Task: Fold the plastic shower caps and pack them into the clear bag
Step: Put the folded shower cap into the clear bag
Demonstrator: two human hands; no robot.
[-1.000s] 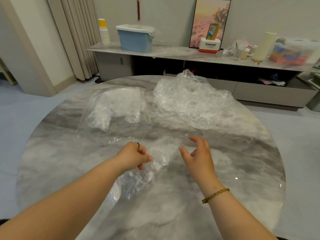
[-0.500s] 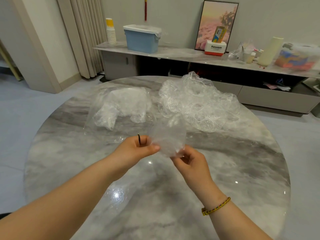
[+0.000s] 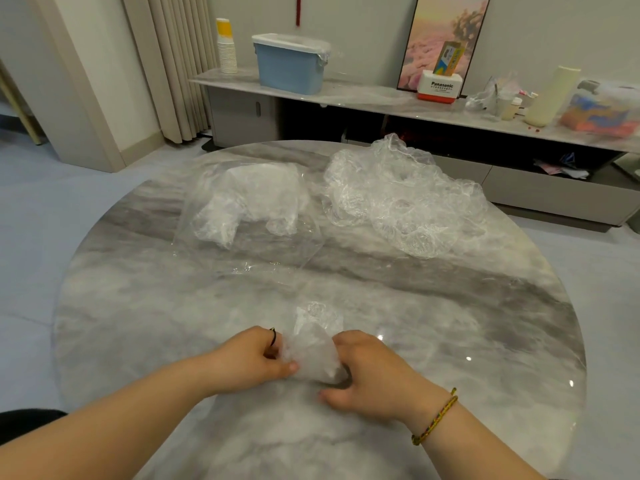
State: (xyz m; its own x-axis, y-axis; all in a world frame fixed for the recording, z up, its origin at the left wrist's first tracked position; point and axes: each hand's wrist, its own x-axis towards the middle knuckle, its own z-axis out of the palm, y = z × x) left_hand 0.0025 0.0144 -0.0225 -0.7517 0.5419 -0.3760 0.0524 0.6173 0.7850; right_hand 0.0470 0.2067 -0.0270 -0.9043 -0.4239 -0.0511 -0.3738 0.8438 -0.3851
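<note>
Near the front of a round grey marble desk (image 3: pixel 467 306), a small folded bundle of thin clear plastic shower cap (image 3: pixel 313 351) sits between two bare hands: the left grip (image 3: pixel 249 358) pinches its left edge, and the right grip (image 3: pixel 374 375) curls round its right side. Behind lie a flat clear bag (image 3: pixel 270 247) with folded caps inside and a loose heap of unfolded clear caps (image 3: pixel 405 199). The film looks feather-light, limp and slippery; it is probably best pinched at the folds and kept pressed flat.

Above the marble table (image 3: pixel 450 323), both forearms (image 3: pixel 138 410) are left bare, a thin dark ring (image 3: pixel 273 336) is worn on the left hand (image 3: pixel 249 358), and a braided yellow-and-multicolour cord bracelet (image 3: pixel 438 415) is worn at the wrist of the right hand (image 3: pixel 374 375).
</note>
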